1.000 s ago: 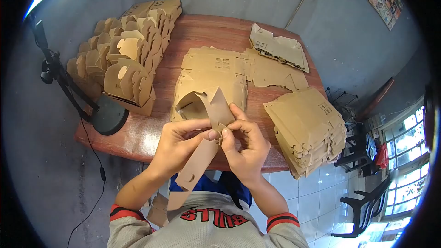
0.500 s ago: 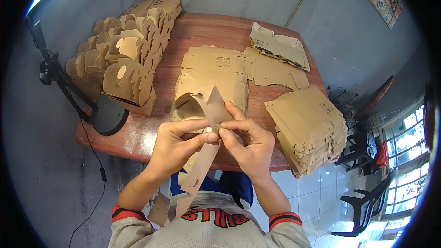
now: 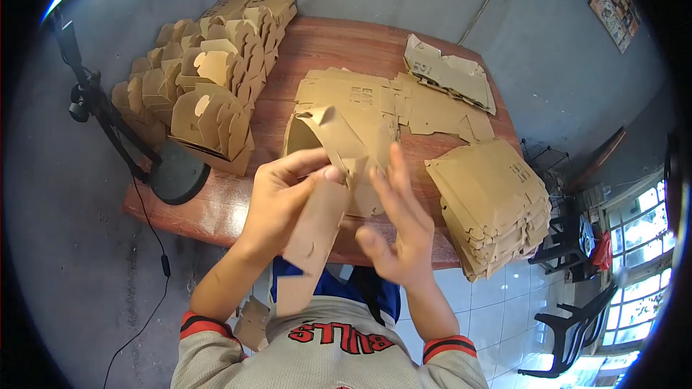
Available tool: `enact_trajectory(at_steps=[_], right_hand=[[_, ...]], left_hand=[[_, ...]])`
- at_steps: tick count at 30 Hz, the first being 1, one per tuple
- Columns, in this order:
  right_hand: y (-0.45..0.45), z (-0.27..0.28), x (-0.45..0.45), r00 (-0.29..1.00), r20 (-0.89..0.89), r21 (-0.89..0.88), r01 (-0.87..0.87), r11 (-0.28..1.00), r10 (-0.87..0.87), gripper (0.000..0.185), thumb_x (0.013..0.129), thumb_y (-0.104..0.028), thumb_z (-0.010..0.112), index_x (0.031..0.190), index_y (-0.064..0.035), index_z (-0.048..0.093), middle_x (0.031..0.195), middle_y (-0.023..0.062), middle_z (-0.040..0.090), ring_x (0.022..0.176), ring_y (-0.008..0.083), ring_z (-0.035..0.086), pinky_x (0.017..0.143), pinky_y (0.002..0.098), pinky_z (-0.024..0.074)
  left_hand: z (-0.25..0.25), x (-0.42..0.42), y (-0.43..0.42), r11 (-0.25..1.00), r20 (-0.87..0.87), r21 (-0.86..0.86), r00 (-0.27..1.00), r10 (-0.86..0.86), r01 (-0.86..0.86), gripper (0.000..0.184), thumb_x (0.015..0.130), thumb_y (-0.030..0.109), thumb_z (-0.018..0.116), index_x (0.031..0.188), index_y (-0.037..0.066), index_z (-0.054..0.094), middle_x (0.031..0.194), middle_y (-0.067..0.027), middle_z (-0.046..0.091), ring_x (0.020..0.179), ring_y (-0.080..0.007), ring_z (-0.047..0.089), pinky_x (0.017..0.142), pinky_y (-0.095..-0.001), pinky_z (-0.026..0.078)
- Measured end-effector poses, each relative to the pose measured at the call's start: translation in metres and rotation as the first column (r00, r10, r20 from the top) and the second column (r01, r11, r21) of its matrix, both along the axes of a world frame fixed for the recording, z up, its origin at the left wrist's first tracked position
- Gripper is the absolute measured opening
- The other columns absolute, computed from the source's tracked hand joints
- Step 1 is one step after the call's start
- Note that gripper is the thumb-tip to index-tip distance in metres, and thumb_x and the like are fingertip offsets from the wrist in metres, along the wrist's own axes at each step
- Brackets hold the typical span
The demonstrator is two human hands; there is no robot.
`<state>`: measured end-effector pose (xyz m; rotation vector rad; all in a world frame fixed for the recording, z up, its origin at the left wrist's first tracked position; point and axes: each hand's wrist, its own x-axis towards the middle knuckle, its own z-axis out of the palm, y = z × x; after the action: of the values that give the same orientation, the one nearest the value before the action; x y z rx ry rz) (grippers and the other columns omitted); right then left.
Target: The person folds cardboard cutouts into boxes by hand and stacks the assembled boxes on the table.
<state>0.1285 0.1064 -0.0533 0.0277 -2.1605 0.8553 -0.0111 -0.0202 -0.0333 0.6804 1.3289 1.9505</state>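
Note:
My left hand [image 3: 281, 194] pinches a partly folded brown cardboard box [image 3: 317, 220] in front of my chest. Its upper part curves away over the table, and a long flap with a curved slit hangs down towards my lap. To the right of the box, my right hand [image 3: 405, 241] is apart from it, fingers spread and slightly blurred, holding nothing. Just beyond both hands lies a stack of flat cardboard boxes [image 3: 346, 101] with cut-out lettering, partly hidden by the held box.
Folded boxes with handles [image 3: 209, 115] crowd the table's left end beside a black lamp base [image 3: 180, 174]. On the right lies another stack of flat cardboard [image 3: 490, 184], with more flattened pieces [image 3: 450, 72] behind. A black chair [image 3: 569, 324] stands at lower right.
My right hand has let go of the cardboard, moved slightly right and spread its fingers. My left hand keeps its pinch, and the hanging flap has turned broader towards me.

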Motion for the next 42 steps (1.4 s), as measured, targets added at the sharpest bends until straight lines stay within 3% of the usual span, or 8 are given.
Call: enact_trajectory(at_steps=[5, 11, 16, 19, 21, 27, 34, 42], right_hand=[[-0.049, 0.014, 0.01, 0.974, 0.181, -0.126, -0.112, 0.986, 0.134, 0.085, 0.084, -0.028, 0.071, 0.145, 0.0074, 0.023, 0.146, 0.0316, 0.031, 0.139, 0.0448, 0.028, 0.112, 0.0467, 0.0287], [-0.025, -0.013, -0.001, 1.0, -0.006, -0.172, 0.019, 0.985, -0.02, 0.065, 0.076, 0.003, 0.066, 0.133, 0.0036, 0.037, 0.137, 0.0292, 0.046, 0.125, 0.0396, 0.05, 0.101, 0.0419, 0.0446], [0.022, 0.02, -0.019, 0.979, -0.1, -0.124, 0.164, 0.979, -0.177, 0.038, 0.068, 0.012, 0.064, 0.103, -0.0027, 0.062, 0.108, 0.0145, 0.069, 0.107, 0.0281, 0.065, 0.083, 0.0328, 0.0534], [0.036, 0.035, -0.033, 0.992, -0.122, -0.095, 0.02, 0.995, -0.032, 0.033, 0.065, 0.01, 0.066, 0.093, -0.0062, 0.067, 0.102, 0.011, 0.07, 0.101, 0.0252, 0.066, 0.081, 0.0324, 0.052], [0.037, 0.039, -0.039, 0.991, -0.127, -0.023, -0.048, 0.999, 0.045, 0.033, 0.063, 0.008, 0.068, 0.091, -0.0085, 0.069, 0.103, 0.0095, 0.069, 0.099, 0.0248, 0.064, 0.082, 0.0328, 0.0495], [0.019, 0.04, -0.032, 0.889, -0.258, 0.28, 0.442, 0.852, -0.377, 0.047, 0.059, 0.007, 0.069, 0.098, -0.0184, 0.073, 0.085, 0.0036, 0.056, 0.085, 0.024, 0.056, 0.083, 0.0367, 0.0417], [-0.006, 0.025, -0.028, 0.951, -0.079, -0.046, 0.295, 0.954, -0.298, 0.033, 0.078, -0.006, 0.072, 0.111, -0.0073, 0.069, 0.082, 0.0088, 0.065, 0.073, 0.0203, 0.064, 0.067, 0.0314, 0.0497], [-0.017, 0.006, -0.03, 0.969, 0.007, -0.292, 0.237, 0.927, -0.246, 0.041, 0.087, -0.004, 0.066, 0.127, -0.0033, 0.059, 0.073, 0.0092, 0.068, 0.068, 0.0128, 0.066, 0.066, 0.0269, 0.0521]], left_hand=[[-0.007, -0.003, 0.018, 0.982, 0.088, 0.115, 0.986, 0.143, -0.153, 0.029, 0.09, 0.011, 0.067, 0.114, -0.004, 0.062, 0.098, -0.0076, 0.068, 0.082, -0.0091, 0.063, 0.07, -0.0239, 0.053], [-0.011, 0.002, 0.018, 0.964, 0.099, 0.186, 0.979, 0.176, -0.192, 0.04, 0.09, 0.005, 0.064, 0.126, -0.007, 0.052, 0.108, -0.0118, 0.066, 0.096, -0.0134, 0.065, 0.071, -0.0246, 0.055], [0.021, 0.039, -0.031, 0.871, -0.445, -0.403, 0.892, 0.082, -0.281, 0.044, 0.085, -0.001, 0.067, 0.127, -0.005, 0.053, 0.121, -0.0219, 0.06, 0.098, -0.0208, 0.065, 0.071, -0.0273, 0.056], [0.025, 0.026, -0.023, 0.83, -0.933, 0.33, -0.021, 0.36, -0.45, 0.041, 0.08, 0.002, 0.072, 0.12, 0.001, 0.06, 0.103, -0.016, 0.068, 0.09, -0.0258, 0.067, 0.07, -0.0311, 0.054], [0.037, 0.011, -0.02, 0.823, -0.958, 0.287, -0.164, 0.236, -0.491, 0.034, 0.078, 0.006, 0.074, 0.11, 0.004, 0.065, 0.089, -0.0101, 0.068, 0.083, -0.027, 0.066, 0.071, -0.0342, 0.052], [0.012, -0.009, -0.004, 0.916, -0.879, 0.173, 0.362, 0.309, -0.361, 0.022, 0.082, 0.004, 0.068, 0.104, 0.001, 0.065, 0.088, -0.0141, 0.067, 0.065, -0.0276, 0.064, 0.059, -0.0317, 0.05], [0.002, -0.007, 0.004, 0.953, -0.651, -0.004, 0.725, 0.226, -0.301, 0.017, 0.088, 0.003, 0.062, 0.103, -0.004, 0.061, 0.087, -0.0146, 0.065, 0.07, -0.0186, 0.064, 0.06, -0.029, 0.05], [-0.001, -0.001, 0.002, 0.973, -0.625, 0.111, 0.747, 0.226, -0.202, 0.013, 0.09, 0.003, 0.06, 0.1, -0.004, 0.061, 0.097, -0.0132, 0.064, 0.086, -0.0179, 0.065, 0.071, -0.0285, 0.054]])
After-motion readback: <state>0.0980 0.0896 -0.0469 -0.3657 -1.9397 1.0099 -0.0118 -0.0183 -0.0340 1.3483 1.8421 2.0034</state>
